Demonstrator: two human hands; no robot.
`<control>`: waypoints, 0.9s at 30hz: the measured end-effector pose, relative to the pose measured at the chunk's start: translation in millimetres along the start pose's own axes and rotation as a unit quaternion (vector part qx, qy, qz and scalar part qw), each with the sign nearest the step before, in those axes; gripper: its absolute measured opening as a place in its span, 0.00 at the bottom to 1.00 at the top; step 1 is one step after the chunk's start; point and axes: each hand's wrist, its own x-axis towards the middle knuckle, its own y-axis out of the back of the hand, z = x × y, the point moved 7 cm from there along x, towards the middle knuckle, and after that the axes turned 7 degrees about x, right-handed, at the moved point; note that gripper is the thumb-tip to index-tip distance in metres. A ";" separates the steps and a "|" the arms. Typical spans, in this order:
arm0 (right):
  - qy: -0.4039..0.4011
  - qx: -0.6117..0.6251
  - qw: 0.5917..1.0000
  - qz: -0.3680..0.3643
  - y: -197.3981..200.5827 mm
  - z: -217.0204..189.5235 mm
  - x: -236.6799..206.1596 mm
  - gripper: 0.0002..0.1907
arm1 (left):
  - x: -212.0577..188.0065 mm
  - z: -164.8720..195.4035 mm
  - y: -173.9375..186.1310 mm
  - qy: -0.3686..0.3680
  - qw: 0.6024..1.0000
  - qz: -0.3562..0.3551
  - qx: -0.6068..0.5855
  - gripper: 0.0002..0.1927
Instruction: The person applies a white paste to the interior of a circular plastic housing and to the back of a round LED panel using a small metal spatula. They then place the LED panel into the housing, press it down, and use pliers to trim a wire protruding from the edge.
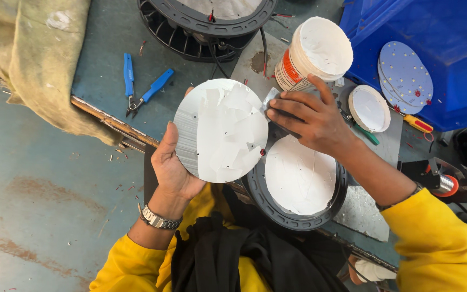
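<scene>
Item 1 — round metal disc (220,130), grey, mostly coated in uneven white paste. Held tilted above the near edge of the workbench (104,70), centre of view. Far-left part of its face bare grey; back side not visible.

Item 2: left hand (169,162). Cups the disc from the near-left, thumb along its left rim, fingers hidden behind it. Metal wristwatch (158,219) on wrist, yellow sleeve below.

Item 3: right hand (309,119). Fingers pressed flat together on a small grey scraper-like piece (270,100) at the disc's right rim; most of that piece is covered by the fingers, so its shape is unclear — possibly a card or foil scrap.

Item 4: black round housing (298,181), just near-right of the disc, inside smeared white. Its left rim is partly covered by the disc, far rim by the right hand.

Item 5: white paste tub (314,54), open, lying tilted, far of the right hand; label half hidden.

Item 6: tub lid (369,108), white inside, right of the hand.

Item 7: blue bin (433,54), far right, cut off by frame; holds a stack of round white boards (406,75).

Item 8: second black housing (206,27), far centre, top cut off.

Item 9: blue-handled pliers (139,89), far-left on bench, beside a tan cloth (33,59).

Misc.: screwdriver (417,124) w/ red-yellow handle, right; object at near-right edge w/ orange part — too cut off to identify.
</scene>
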 end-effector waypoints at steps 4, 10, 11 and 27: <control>-0.025 0.008 1.000 0.004 14.4 -4.0 -5.0 0.24 | -1.2 -0.4 -2.6 0.003 1.000 -0.004 -0.003 0.36; -0.028 0.010 0.999 0.033 30.4 -16.3 27.7 0.23 | -4.0 -1.8 -11.3 -0.009 1.000 -0.008 0.010 0.36; -0.008 0.004 0.999 0.036 29.1 -21.5 36.0 0.23 | -4.6 -2.6 -12.0 -0.007 1.000 -0.007 0.010 0.36; -0.058 0.041 0.997 -0.039 17.4 -37.5 17.7 0.22 | -5.4 1.1 -7.4 0.001 1.000 -0.001 0.012 0.36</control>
